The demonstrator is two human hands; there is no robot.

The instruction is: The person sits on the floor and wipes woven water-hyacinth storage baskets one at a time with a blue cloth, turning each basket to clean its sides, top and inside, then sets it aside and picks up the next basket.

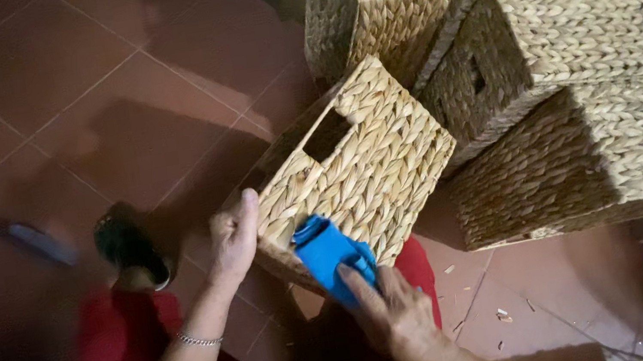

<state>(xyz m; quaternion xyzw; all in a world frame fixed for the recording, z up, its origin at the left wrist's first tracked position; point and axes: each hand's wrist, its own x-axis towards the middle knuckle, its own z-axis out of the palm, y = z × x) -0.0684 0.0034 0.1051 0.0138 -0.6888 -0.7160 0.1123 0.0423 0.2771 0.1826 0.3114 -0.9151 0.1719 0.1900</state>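
A woven straw basket (361, 156) with a rectangular handle hole rests tilted over my lap. My left hand (234, 240) grips the basket's near left corner, thumb up along its edge; a thin bracelet is on that wrist. My right hand (396, 316) holds a blue tool (326, 251), pressed against the basket's lower woven face. Red trousers show under both arms.
Several similar woven baskets (559, 36) are stacked at the right and back. A dark sandal (128, 248) lies on the red tiled floor (63, 93) at the left. Straw scraps (501, 316) litter the tiles at the lower right.
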